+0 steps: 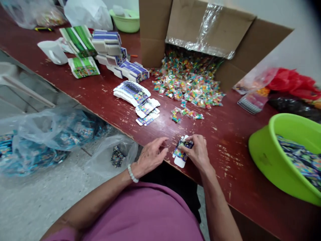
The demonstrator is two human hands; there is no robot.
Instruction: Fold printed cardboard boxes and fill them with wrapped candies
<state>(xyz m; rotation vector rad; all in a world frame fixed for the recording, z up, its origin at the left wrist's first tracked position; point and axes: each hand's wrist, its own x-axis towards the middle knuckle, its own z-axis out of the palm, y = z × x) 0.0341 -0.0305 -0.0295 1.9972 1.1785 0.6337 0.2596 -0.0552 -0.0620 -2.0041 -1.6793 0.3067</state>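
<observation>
1. The carton lies on the table, close to its near edge, between the two hands. It looks flat, its long axis running roughly away from the body and leaning slightly right, with a white flap toward the person.
2. The right hand is the nearer one, touching the carton from the right. Its thumb and fingertips are closed on the carton's far, right-hand part.
3. The left hand is just left of the carton, apart from it. Its fingers are open and bent, thumb spread, tips pointing toward the carton; it grips nothing.
4. The right forearm reaches forward from the lower right, hand turned inward. The left forearm slants in from the lower left, a bracelet at the wrist.
5. Beyond the carton lie small candy packets.
</observation>
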